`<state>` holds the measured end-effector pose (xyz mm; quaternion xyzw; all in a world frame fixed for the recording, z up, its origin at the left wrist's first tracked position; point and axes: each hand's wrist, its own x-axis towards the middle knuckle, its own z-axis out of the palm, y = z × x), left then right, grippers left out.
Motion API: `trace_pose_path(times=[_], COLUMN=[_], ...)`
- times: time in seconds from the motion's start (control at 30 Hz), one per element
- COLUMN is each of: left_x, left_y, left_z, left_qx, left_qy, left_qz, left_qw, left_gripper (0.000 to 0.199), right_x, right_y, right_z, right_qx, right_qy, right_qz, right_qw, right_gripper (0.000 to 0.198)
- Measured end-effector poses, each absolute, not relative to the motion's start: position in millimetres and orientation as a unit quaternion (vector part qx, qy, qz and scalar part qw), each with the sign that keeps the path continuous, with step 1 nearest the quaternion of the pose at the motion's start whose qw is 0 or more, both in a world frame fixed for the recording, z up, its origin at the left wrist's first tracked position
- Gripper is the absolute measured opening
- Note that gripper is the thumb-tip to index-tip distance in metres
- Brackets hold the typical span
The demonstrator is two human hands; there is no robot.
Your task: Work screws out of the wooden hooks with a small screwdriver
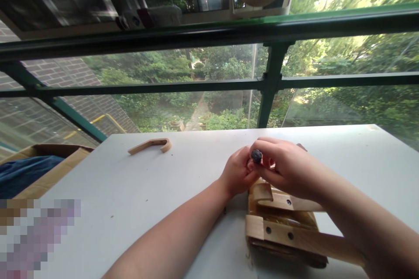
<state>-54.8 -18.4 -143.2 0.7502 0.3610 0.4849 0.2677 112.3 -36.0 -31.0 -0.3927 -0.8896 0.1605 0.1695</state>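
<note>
While both hands meet just right of the middle of the frame, the right hand [284,168] curls its fingers around a small dark knob [256,155], which shows at the tip between thumb and forefinger. The left hand [237,174] is pressed against it from the left, fingers bent and pinching at the same spot; what else it grips is hidden behind the knuckles. Directly below the hands, toward the lower right of the frame, sits a bent-wood assembly [281,226] of curved slats with dark screw holes, resting on the white surface [131,192]. The right forearm crosses over its right end. A single J-shaped wooden piece [151,145] lies well apart, at the surface's far edge left of centre. A cardboard box [42,170] with blue cloth inside stands at the left edge of the frame. Green window frames [271,83] and trees fill the upper half.
</note>
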Motion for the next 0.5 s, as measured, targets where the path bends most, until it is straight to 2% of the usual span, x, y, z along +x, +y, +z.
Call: trace_pose_path(times=[0.5], left_x=[-53.7], left_y=[-18.3], left_z=[-144.4], left_qx=[0.736], left_qy=[0.376], left_qz=[0.482], left_qw=[0.291], left_gripper=[0.027], right_x=[114.7], right_y=[-30.7], right_z=[-36.3], right_qx=[-0.378], right_qy=[-0.891], right_qz=[0.162], right_qw=[0.193], right_gripper=[0.019])
